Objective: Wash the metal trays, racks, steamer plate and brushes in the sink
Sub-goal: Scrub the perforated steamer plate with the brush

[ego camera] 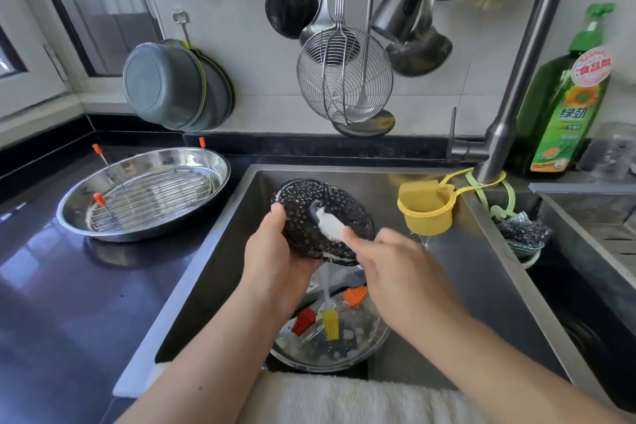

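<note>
My left hand [275, 251] grips the near edge of a round perforated steamer plate [303, 203], holding it tilted over the sink [481, 268]. A white cloth or sponge [330, 224] is pressed on the plate's middle, pinched by my right hand [395, 272]. Below them a metal tray [344, 348] lies in the sink with water and foam. In it rest three silicone brushes: a red brush [304, 320], a yellow brush [330, 322] and an orange brush [356, 295]. On the counter at left an oval metal tray [220, 162] holds a wire rack [155, 198] with orange-tipped handles.
The faucet [509, 113] arches over the sink's right side, with a yellow cup [428, 213] holding a sponge hung from it. A green detergent bottle [568, 96] stands at back right. Ladles and a wire skimmer [344, 79] hang on the wall. A white towel [344, 399] lines the front edge.
</note>
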The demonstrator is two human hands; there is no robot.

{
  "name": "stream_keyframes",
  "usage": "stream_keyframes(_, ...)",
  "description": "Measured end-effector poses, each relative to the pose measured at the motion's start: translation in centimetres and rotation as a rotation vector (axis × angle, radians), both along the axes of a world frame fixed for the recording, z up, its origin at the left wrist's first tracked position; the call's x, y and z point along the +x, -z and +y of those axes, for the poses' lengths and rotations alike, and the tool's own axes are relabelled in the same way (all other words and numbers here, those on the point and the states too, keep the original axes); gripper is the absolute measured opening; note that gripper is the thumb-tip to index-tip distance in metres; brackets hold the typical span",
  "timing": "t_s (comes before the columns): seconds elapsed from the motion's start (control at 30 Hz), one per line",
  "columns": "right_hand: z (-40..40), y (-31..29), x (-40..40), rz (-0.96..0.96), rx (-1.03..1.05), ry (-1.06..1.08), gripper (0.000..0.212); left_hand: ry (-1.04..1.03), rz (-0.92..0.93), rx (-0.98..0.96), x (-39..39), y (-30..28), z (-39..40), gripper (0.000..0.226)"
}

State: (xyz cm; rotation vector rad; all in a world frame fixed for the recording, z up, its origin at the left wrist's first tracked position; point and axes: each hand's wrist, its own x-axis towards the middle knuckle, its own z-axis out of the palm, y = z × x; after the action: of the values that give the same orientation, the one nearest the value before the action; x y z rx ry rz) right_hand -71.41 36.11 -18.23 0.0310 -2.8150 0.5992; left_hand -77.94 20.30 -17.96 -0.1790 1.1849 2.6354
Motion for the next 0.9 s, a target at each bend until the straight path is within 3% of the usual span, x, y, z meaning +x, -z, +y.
stream_keyframes(0.1, -1.8, -0.5, 1.6, -0.052, -0.05, -0.151, 0.054, 0.198, 0.032, -0.03, 0.5, -0.9, -0.1, 0.05)
stream_keyframes(0.27, 0.6, -1.0, -0.3, 0.06, 0.043, 0.031, 0.052, 0.355, 0.169, 0.02, 0.4, -0.9, -0.6, 0.048)
stream_keyframes(0.4, 1.4, -1.3, 0.1, 0.047, 0.05, 0.062, 0.052, 0.485, 0.278, -0.125, 0.6, -0.5, -0.3, 0.059)
stream_keyframes(0.6, 2.3, -0.8, -0.2, 0.091, -0.085, -0.011, 0.049, 0.381, 0.231, -0.249, 0.8, -0.3, 0.1, 0.053)
stream_keyframes(0.73, 3.1, -1.2, -0.9, 0.091, -0.106, 0.137, 0.05, 0.367, 0.195, -0.185, 1.3, -0.5, 0.3, 0.052)
stream_keyframes(0.83, -0.3, -1.1, 0.9, 0.087, -0.13, -0.079, 0.048, 0.35, 0.194, -0.145, 1.4, -0.5, 0.3, 0.05)
stream_keyframes(0.9, -0.5, -1.0, 0.5, 0.109, -0.095, -0.082, 0.048, 0.333, 0.192, -0.142, 1.4, -0.6, 0.3, 0.049)
